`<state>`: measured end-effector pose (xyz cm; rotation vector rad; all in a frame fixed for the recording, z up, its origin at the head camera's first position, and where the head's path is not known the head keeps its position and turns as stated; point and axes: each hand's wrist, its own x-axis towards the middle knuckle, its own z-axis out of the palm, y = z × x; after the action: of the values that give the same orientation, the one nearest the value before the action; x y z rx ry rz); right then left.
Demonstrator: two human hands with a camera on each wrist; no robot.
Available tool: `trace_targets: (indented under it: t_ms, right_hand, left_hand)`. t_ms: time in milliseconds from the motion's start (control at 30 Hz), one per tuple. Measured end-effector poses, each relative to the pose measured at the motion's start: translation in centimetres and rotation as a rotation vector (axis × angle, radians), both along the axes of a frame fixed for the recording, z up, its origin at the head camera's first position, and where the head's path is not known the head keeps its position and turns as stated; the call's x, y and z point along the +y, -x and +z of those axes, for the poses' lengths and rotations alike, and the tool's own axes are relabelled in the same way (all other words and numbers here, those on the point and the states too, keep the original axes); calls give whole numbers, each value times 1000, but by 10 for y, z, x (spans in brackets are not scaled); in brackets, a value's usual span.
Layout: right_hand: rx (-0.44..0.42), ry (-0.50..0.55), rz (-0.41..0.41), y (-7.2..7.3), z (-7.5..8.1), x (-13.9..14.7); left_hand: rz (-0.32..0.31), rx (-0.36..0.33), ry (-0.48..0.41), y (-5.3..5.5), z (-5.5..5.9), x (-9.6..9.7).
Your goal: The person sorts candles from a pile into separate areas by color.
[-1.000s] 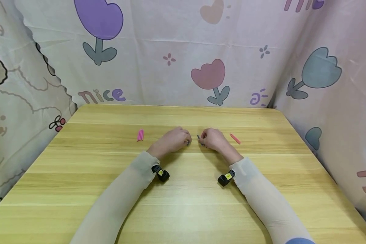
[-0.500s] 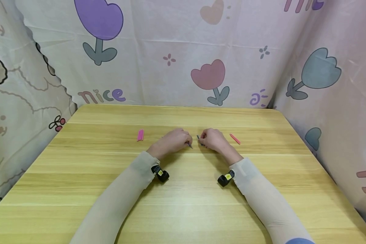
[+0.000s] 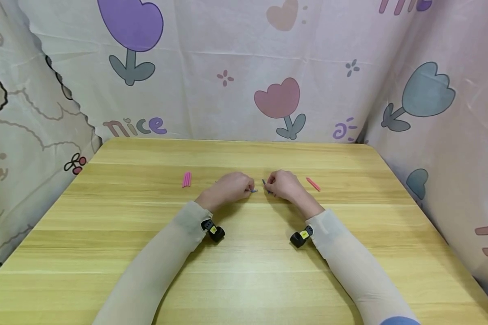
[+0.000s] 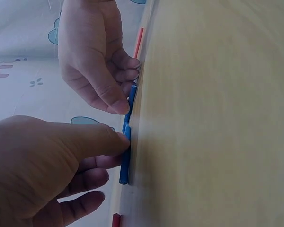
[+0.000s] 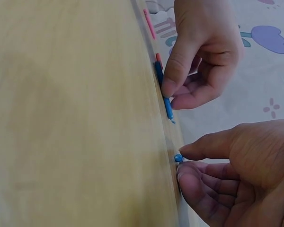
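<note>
My left hand pinches a thin blue candle between thumb and fingertips, low over the table. A thin wick-like tip sticks out of its end in the right wrist view. Facing it, my right hand has thumb and fingertips on a second blue candle, which appears end-on in the right wrist view. The two blue candles lie nearly in line, their near ends overlapping in the left wrist view. Left of my left hand is a red stick, mostly hidden behind that hand in the head view.
Several pink sticks lie side by side on the wooden table, left of my left hand. A coral-red stick lies slantwise right of my right hand. A patterned cloth hangs behind the table.
The blue candle in my left hand has turned: first mostly hidden, then slanting toward me, it now points right toward my other hand. My right hand stays in place.
</note>
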<state>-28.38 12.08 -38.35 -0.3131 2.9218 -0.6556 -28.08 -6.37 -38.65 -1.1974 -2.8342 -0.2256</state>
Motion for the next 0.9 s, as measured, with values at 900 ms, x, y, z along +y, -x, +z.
trace_targets:
  t_ms: [900]
  right_hand:
    - [2,-41,21,-8,4,-8]
  left_hand:
    - [327,-77,16,0,3,-2]
